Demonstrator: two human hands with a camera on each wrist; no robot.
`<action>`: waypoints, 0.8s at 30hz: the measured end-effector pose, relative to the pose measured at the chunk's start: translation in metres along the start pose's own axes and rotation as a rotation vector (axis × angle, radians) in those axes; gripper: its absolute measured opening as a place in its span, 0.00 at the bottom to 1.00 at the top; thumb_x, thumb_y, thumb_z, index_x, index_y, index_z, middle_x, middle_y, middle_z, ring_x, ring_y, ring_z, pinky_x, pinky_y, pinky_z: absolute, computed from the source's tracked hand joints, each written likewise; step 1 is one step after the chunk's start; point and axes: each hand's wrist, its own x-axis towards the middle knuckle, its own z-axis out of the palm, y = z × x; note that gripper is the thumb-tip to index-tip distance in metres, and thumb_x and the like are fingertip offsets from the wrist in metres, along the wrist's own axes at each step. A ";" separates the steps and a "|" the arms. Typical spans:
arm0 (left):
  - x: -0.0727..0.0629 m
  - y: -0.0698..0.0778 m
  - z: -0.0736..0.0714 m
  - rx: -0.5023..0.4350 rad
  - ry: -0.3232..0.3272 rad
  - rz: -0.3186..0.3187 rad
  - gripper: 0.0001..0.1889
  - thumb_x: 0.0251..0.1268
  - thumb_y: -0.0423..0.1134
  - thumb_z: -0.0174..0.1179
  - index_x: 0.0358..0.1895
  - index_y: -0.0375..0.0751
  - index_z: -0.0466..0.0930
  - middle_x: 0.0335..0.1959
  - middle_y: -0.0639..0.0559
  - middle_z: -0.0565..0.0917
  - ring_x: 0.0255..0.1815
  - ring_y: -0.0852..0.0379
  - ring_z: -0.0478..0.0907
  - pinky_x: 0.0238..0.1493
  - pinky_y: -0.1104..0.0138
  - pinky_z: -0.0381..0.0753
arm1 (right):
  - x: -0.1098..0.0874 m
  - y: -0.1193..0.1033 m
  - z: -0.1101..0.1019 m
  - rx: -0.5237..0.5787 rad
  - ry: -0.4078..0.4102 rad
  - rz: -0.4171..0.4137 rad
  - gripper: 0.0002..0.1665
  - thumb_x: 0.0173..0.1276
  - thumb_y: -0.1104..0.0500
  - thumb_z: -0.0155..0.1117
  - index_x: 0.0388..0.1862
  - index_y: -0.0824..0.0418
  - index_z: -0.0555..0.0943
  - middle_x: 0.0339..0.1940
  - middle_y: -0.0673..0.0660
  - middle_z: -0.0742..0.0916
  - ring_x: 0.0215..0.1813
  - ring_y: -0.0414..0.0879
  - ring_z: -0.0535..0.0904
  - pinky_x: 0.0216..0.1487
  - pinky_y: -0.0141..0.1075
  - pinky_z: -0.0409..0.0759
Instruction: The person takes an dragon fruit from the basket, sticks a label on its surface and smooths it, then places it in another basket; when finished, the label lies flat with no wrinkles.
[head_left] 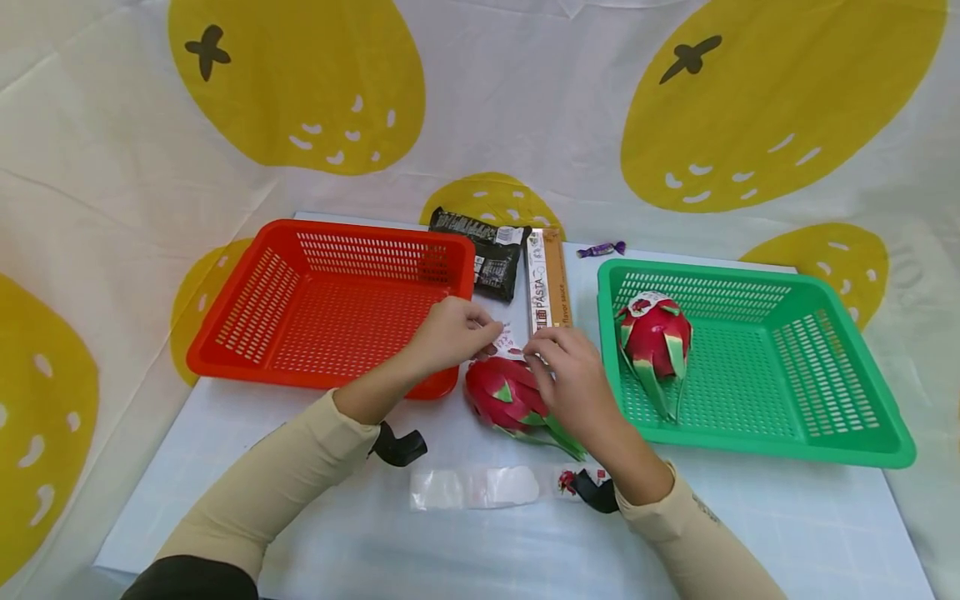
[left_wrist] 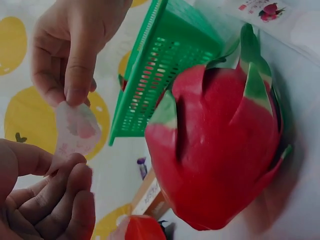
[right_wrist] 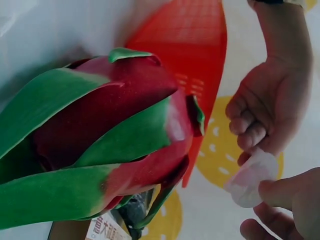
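Note:
Both hands meet over a dragon fruit [head_left: 502, 396] that lies on the table between two baskets. My left hand [head_left: 453, 333] pinches one end of a small whitish, translucent sticker [head_left: 508, 343] with a pink fruit print. The other end is pinched between thumb and fingers of my right hand [head_left: 573, 375]. In the left wrist view the sticker [left_wrist: 77, 127] spans the two hands, above and apart from the fruit [left_wrist: 215, 145]. A strip of clear backing [head_left: 476, 487] lies in front of the fruit, with one printed sticker at its right end.
A red basket [head_left: 330, 379] stands at the left. On the right, a green basket [head_left: 757, 450] contains another dragon fruit [head_left: 656, 337] bearing a sticker. Behind the hands lie black packets [head_left: 495, 267], a pasta box [head_left: 547, 279] and a purple-wrapped candy [head_left: 602, 249].

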 end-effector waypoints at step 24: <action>0.015 -0.015 0.016 0.839 0.092 -0.003 0.09 0.56 0.50 0.60 0.23 0.55 0.86 0.63 0.43 0.65 0.71 0.40 0.47 0.67 0.40 0.50 | -0.004 0.007 0.031 -0.284 -0.203 0.001 0.08 0.53 0.61 0.72 0.33 0.57 0.83 0.34 0.52 0.86 0.37 0.48 0.79 0.36 0.39 0.77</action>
